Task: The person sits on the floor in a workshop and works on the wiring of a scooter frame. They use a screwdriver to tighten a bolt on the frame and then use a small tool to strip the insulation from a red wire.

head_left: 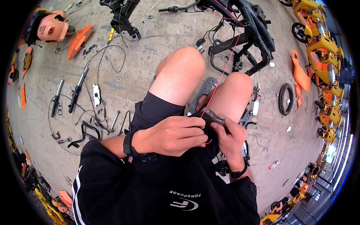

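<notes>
A thin red wire (226, 66) runs taut from the black scooter frame (258, 45) down to my lap. My left hand (170, 135) is closed in a pinch on that wire, and a short curled red end shows below its fingertips. In my right hand (230, 140), thumb on top, is a short dark cylindrical piece (214, 117) with a shiny surface. The two hands are close together between my knees, the wire passing beside the dark piece's left end. Whether the wire touches the piece cannot be made out.
On the floor to the left lie two fork tubes (78, 90), tangled black cables (95, 120) and a black bracket (88, 134). Orange panels (79, 42) lie farther off. To the right are a tyre (286, 99), an orange panel (300, 75) and a row of yellow scooters (324, 56).
</notes>
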`<action>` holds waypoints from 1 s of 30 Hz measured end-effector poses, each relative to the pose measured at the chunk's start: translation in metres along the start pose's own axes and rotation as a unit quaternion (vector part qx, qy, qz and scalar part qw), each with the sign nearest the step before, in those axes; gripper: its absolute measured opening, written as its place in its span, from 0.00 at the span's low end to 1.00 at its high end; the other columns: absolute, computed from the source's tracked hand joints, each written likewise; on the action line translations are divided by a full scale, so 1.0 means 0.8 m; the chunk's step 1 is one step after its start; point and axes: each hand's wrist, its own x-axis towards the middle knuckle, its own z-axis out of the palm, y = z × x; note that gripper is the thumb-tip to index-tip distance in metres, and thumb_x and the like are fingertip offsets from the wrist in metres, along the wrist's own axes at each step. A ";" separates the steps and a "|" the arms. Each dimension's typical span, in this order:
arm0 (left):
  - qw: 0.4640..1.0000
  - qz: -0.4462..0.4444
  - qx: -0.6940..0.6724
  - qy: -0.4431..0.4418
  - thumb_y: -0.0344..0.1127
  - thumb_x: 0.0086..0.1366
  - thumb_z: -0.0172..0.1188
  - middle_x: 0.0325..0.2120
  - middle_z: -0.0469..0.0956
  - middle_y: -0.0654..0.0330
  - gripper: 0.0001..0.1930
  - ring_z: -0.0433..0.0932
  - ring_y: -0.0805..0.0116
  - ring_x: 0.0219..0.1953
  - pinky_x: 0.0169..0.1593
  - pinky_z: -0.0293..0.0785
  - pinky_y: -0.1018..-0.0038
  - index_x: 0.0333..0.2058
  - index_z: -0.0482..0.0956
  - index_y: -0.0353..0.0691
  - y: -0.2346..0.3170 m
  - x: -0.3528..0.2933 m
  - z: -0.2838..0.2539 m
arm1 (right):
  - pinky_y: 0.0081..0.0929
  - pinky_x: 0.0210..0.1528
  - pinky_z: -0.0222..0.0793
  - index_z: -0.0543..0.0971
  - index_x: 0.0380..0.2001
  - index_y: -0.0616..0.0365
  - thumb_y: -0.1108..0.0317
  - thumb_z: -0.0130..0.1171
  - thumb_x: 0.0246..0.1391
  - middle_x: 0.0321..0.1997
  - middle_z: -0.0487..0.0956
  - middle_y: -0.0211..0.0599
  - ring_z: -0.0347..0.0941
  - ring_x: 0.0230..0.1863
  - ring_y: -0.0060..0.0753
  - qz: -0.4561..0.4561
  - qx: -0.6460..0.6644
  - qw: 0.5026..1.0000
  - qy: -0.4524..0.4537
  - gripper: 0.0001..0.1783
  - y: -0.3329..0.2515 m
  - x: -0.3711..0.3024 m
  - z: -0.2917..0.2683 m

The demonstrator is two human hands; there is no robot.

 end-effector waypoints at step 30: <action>0.991 0.011 0.135 0.014 0.33 0.48 0.70 0.35 0.74 0.62 0.13 0.72 0.63 0.36 0.38 0.68 0.68 0.35 0.82 0.39 0.013 -0.007 -0.009 | 0.24 0.26 0.65 0.82 0.40 0.63 0.71 0.64 0.52 0.22 0.75 0.39 0.69 0.21 0.26 0.052 0.117 0.987 -0.102 0.11 -0.018 0.015 -0.003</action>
